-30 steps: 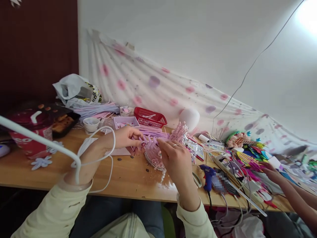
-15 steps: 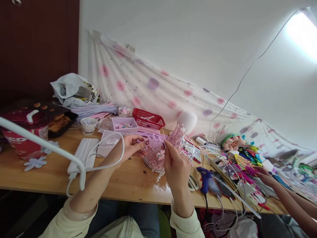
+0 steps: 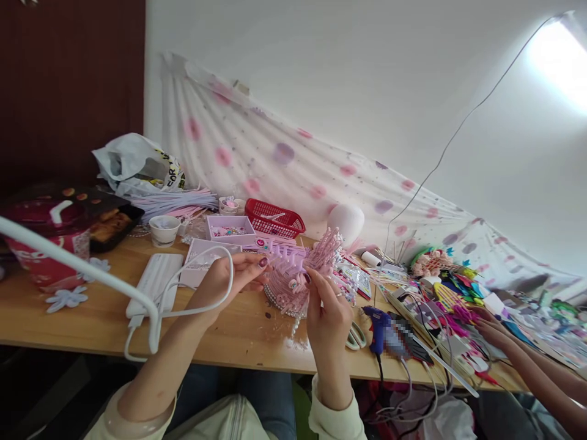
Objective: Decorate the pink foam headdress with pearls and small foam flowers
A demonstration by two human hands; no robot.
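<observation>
Purple strip (image 3: pixel 288 258), bent into zigzags, was stretched between the person's hands, just above the tabletop (image 3: pixel 215 342). The right hand (image 3: pixel 329 308) had its grip pinching the strip's right end between thumb and finger; the left hand (image 3: pixel 241 273) pinched its left end. Scissors (image 3: pixel 356 337) and a blue glue gun (image 3: pixel 377 327) lay near the right wrist. Just beyond the strip lay a pink beaded piece (image 3: pixel 284 298), partly covered by it. Farther back stood a box of beads (image 3: pixel 236 241), then a red basket (image 3: pixel 282 228) before a spotted cloth (image 3: pixel 257 146).
</observation>
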